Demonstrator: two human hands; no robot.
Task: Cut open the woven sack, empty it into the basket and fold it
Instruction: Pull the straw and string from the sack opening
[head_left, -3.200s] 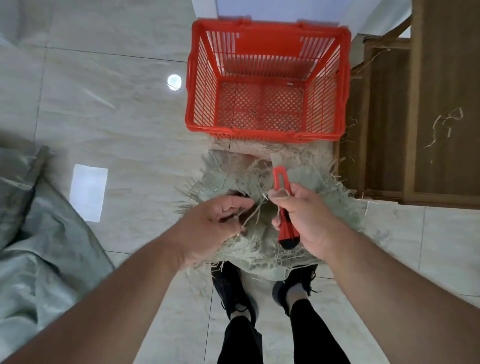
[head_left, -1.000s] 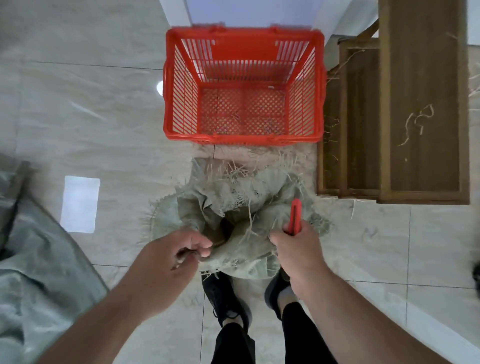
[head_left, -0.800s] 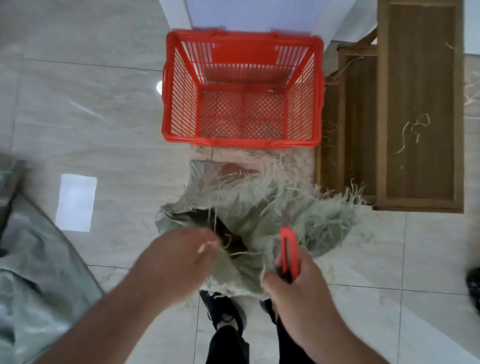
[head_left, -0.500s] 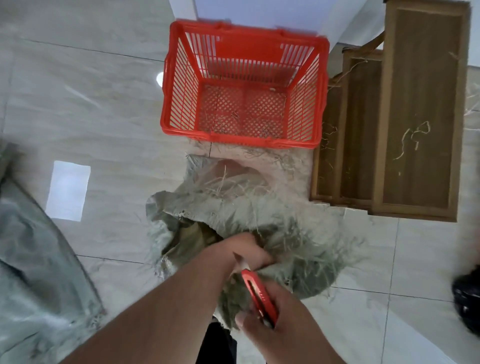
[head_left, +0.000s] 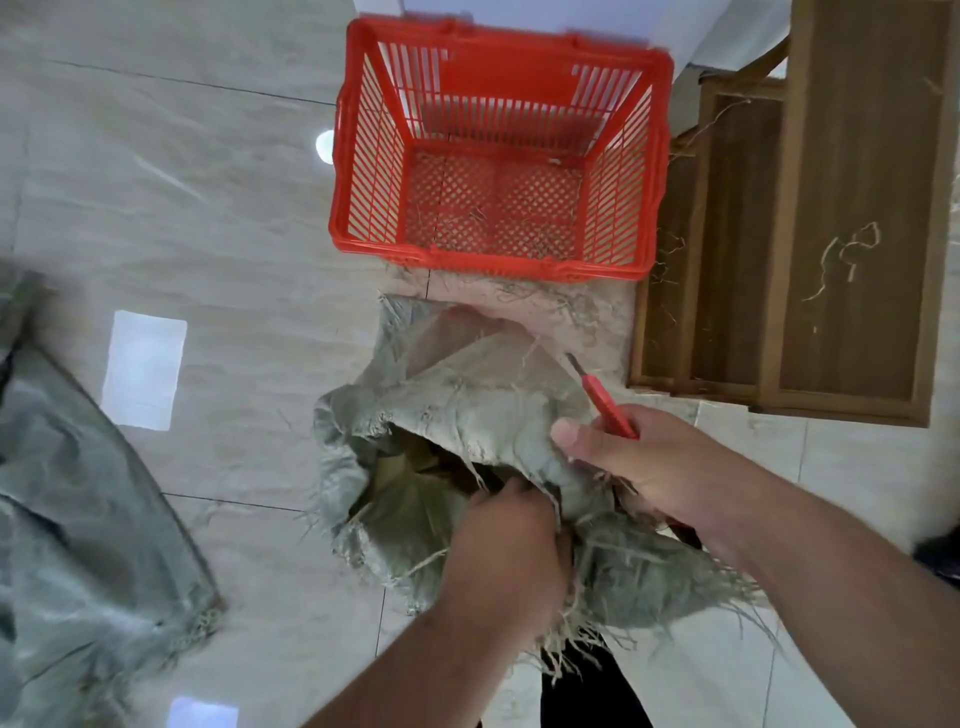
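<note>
A grey-green woven sack (head_left: 467, 410) with frayed edges stands open on the tiled floor in front of me. My left hand (head_left: 506, 556) grips the near rim of its mouth. My right hand (head_left: 644, 462) pinches the sack's right rim while also holding a red utility knife (head_left: 605, 402), whose blade points up and away to the left. Just beyond the sack sits the red plastic basket (head_left: 363, 171), holding only a few loose fibres. Something dark lies inside the sack; I cannot tell what it is.
A wooden stepped frame (head_left: 831, 218) stands to the right of the basket, with stray fibres on it. Other grey sacks (head_left: 78, 519) lie on the floor at the left. My legs are under the sack at the bottom edge.
My right hand has swung the knife from beside my left wrist out to the sack's right rim. The left hand has drawn back to the near rim, and the sack's mouth gapes wider.
</note>
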